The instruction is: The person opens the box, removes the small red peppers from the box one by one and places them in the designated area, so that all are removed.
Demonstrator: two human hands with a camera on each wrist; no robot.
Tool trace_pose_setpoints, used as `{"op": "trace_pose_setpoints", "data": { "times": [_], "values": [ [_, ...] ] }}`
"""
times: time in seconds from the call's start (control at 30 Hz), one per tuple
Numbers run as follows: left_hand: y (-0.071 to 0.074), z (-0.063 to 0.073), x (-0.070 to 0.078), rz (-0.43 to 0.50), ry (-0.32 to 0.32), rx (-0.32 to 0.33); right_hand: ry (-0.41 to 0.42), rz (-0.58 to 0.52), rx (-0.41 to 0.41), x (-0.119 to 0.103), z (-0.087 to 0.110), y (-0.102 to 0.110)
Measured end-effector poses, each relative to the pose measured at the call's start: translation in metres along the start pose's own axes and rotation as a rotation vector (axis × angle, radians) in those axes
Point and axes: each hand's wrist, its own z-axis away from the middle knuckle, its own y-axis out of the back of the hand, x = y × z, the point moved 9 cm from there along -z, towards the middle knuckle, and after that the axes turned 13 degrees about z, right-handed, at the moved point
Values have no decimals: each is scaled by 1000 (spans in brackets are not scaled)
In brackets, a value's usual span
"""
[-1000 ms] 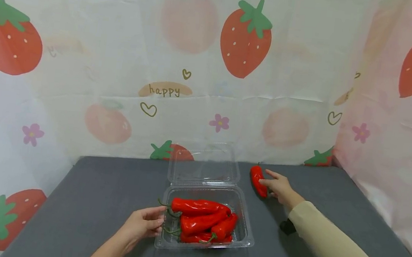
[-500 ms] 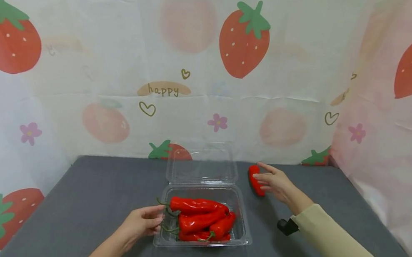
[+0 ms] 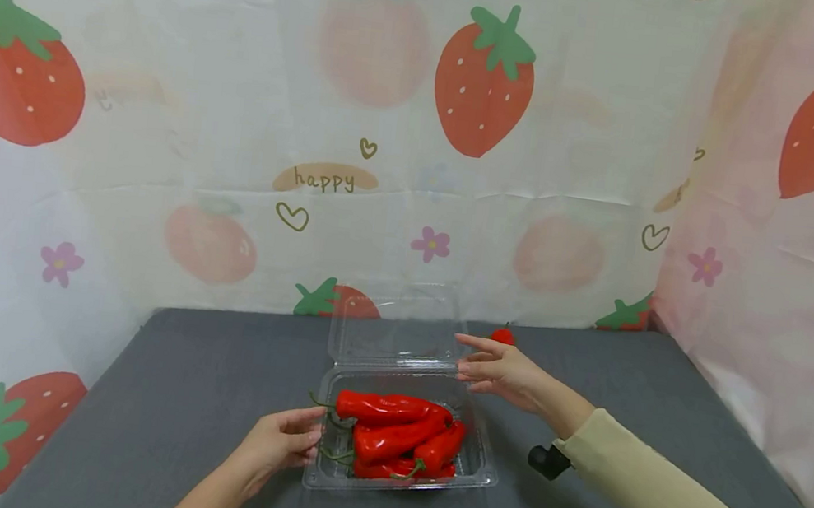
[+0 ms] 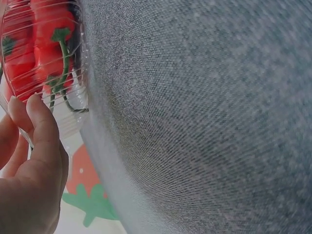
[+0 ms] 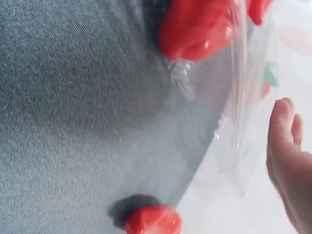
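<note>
A clear plastic clamshell box (image 3: pixel 481 467) stands on the grey table with its lid (image 3: pixel 399 328) raised at the back. Several red peppers (image 3: pixel 394 443) with green stems lie inside it. My left hand (image 3: pixel 283 441) holds the box's left edge; in the left wrist view, fingers (image 4: pixel 41 114) lie on both sides of the rim. Fingers extended, my right hand (image 3: pixel 506 372) hovers by the box's back right corner, near the lid hinge, and holds nothing. Behind it a lone red pepper (image 3: pixel 503 335) lies on the table, mostly hidden by the hand; the right wrist view shows this pepper (image 5: pixel 153 220) too.
A grey cloth covers the table (image 3: pixel 215 383). Printed sheets with strawberries (image 3: pixel 484 88) hang as walls behind and at both sides. A black device (image 3: pixel 549 461) sits at the right wrist.
My right hand has left the lone pepper and moved left to the box's back right corner. The left hand stays at the box's left edge, and the box has not moved.
</note>
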Motion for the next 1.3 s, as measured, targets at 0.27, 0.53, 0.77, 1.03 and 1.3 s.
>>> {"op": "trace_pose_setpoints", "data": {
  "times": [0.27, 0.53, 0.77, 1.03, 1.3],
  "values": [
    [0, -1, -2, 0, -1, 0, 23, 91, -78, -2, -8, -25],
    [1, -1, -2, 5, 7, 2, 84, 227, -182, -8, -19, -55],
    [1, 0, -2, 13, 9, -3, 50, 377, -245, -1, -32, -76],
    [2, 1, 0, 12, 4, 4, 24, 492, -286, 3, -42, -90],
    [2, 2, 1, 2, 4, 33, 23, 501, -317, 4, -42, -98]
  ]
}}
